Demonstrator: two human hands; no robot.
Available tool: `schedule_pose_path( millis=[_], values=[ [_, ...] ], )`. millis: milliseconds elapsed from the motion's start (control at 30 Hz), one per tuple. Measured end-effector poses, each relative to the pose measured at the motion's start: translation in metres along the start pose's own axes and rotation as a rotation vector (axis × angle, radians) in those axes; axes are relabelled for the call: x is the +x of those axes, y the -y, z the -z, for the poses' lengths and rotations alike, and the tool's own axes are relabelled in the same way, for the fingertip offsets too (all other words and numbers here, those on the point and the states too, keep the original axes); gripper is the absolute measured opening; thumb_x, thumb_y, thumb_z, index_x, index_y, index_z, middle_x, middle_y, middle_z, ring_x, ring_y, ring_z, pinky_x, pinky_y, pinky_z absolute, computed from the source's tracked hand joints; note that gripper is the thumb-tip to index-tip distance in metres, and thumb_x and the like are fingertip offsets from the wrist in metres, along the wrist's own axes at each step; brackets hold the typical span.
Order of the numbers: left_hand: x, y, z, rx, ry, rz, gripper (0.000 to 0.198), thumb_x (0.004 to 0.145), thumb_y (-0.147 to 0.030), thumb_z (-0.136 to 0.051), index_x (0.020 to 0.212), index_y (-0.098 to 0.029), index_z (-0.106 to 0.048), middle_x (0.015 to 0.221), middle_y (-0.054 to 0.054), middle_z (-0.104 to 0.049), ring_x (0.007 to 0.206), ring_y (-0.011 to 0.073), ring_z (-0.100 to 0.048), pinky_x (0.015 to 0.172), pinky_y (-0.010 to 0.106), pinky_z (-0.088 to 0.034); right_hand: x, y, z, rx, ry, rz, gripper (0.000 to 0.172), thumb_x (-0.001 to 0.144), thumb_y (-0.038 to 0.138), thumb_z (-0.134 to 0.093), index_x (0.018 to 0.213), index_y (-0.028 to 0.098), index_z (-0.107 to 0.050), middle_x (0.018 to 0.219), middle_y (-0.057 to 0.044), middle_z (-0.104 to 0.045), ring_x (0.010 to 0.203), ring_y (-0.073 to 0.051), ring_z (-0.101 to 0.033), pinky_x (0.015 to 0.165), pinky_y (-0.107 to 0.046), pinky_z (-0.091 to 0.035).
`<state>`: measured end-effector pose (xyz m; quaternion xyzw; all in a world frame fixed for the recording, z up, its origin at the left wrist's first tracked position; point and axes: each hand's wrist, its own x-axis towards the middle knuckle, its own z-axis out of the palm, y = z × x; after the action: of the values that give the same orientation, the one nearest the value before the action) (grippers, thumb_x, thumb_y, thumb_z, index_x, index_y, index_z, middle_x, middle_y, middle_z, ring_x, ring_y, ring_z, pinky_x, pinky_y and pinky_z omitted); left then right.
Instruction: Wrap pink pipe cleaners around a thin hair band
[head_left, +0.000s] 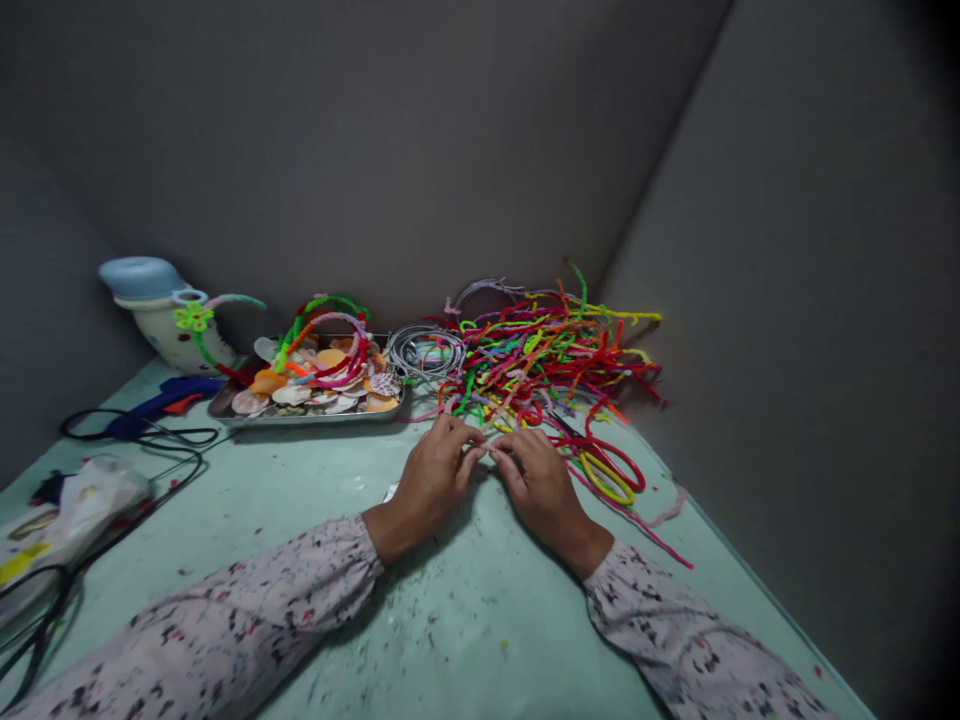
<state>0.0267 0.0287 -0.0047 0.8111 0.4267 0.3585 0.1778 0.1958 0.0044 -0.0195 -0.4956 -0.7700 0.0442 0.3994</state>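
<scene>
My left hand [436,468] and my right hand [541,484] meet over the middle of the table, thumbs and fingertips pinched together. Between them is a short piece of pale pink pipe cleaner [488,447], mostly covered by the fingers. Just beyond the fingertips lies a large tangled heap of coloured pipe cleaners [551,345]. Close by my right hand are scissors with yellow-and-red loop handles [609,478], partly under loose strands. A small pale object [390,491] shows behind my left wrist, too hidden to name.
A metal tray [319,420] of seashells stands at the back left, with pipe-cleaner rings on top. Beside it sits coiled silver wire [425,352]. Further left are a spotted white container [169,325], a blue glue gun [161,402] with black cord, and a plastic bag [101,500]. Grey walls [360,150] enclose the table.
</scene>
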Motion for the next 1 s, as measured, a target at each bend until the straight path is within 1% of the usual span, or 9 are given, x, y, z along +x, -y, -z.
schedule_pose_path(
  millis=[67,167,500,633,767,867,1000],
  values=[
    [-0.0003,0.0009,-0.0005,-0.014,0.006,-0.007,0.015,0.092,-0.024,-0.049,0.098,-0.019,-0.061,0.097,0.006,-0.057,0.090,0.0186,-0.056,0.080,0.033,-0.046,-0.0002,-0.0001,0.0001,0.006,-0.002,-0.005,0.013,0.094,0.023,-0.049,0.095,0.020,-0.061,0.092,-0.006,-0.064,0.090,-0.022,-0.054,0.081,-0.037,-0.044],
    [-0.0006,0.0015,-0.0002,-0.019,0.006,-0.017,0.015,0.093,-0.024,-0.046,0.093,-0.020,-0.061,0.095,0.006,-0.059,0.091,0.0188,-0.056,0.082,0.033,-0.046,-0.0003,-0.0003,-0.0003,0.009,-0.007,0.002,0.014,0.095,0.024,-0.048,0.094,0.021,-0.062,0.091,-0.006,-0.065,0.089,-0.022,-0.054,0.081,-0.037,-0.044],
    [0.0015,-0.0027,0.0031,0.042,0.037,0.046,0.016,0.091,-0.021,-0.046,0.083,-0.016,-0.058,0.086,0.005,-0.057,0.082,0.0185,-0.055,0.073,0.031,-0.043,0.0004,0.0008,-0.0003,-0.003,0.023,0.029,0.011,0.094,0.021,-0.050,0.092,0.020,-0.061,0.091,-0.005,-0.065,0.089,-0.021,-0.053,0.081,-0.036,-0.043],
    [0.0018,-0.0010,0.0019,-0.014,0.034,0.072,0.015,0.090,-0.021,-0.047,0.083,-0.016,-0.059,0.085,0.005,-0.058,0.081,0.0181,-0.055,0.073,0.031,-0.042,0.0000,-0.0001,-0.0006,0.006,0.015,0.027,0.011,0.094,0.021,-0.049,0.093,0.020,-0.061,0.092,-0.005,-0.064,0.090,-0.021,-0.053,0.082,-0.037,-0.043],
    [0.0019,0.0007,0.0020,-0.113,0.034,0.067,0.019,0.092,-0.026,-0.045,0.085,-0.017,-0.060,0.086,0.004,-0.059,0.083,0.0176,-0.055,0.074,0.029,-0.043,-0.0002,-0.0002,-0.0004,0.013,-0.002,0.020,0.012,0.094,0.022,-0.049,0.093,0.021,-0.061,0.092,-0.006,-0.065,0.089,-0.022,-0.054,0.081,-0.037,-0.043],
    [0.0019,0.0007,0.0027,-0.121,0.041,0.074,0.021,0.093,-0.028,-0.044,0.086,-0.017,-0.061,0.085,0.004,-0.059,0.084,0.0180,-0.055,0.075,0.030,-0.042,-0.0002,0.0006,0.0002,0.011,-0.007,0.016,0.011,0.094,0.021,-0.050,0.093,0.020,-0.061,0.092,-0.006,-0.065,0.089,-0.022,-0.054,0.081,-0.037,-0.044],
    [0.0021,-0.0002,0.0037,-0.094,0.044,0.091,0.022,0.093,-0.028,-0.044,0.081,-0.017,-0.060,0.081,0.003,-0.059,0.081,0.0179,-0.055,0.072,0.030,-0.041,-0.0002,0.0012,0.0003,0.010,0.000,0.022,0.013,0.094,0.022,-0.048,0.094,0.021,-0.061,0.092,-0.006,-0.065,0.088,-0.022,-0.054,0.081,-0.038,-0.044]
  ],
)
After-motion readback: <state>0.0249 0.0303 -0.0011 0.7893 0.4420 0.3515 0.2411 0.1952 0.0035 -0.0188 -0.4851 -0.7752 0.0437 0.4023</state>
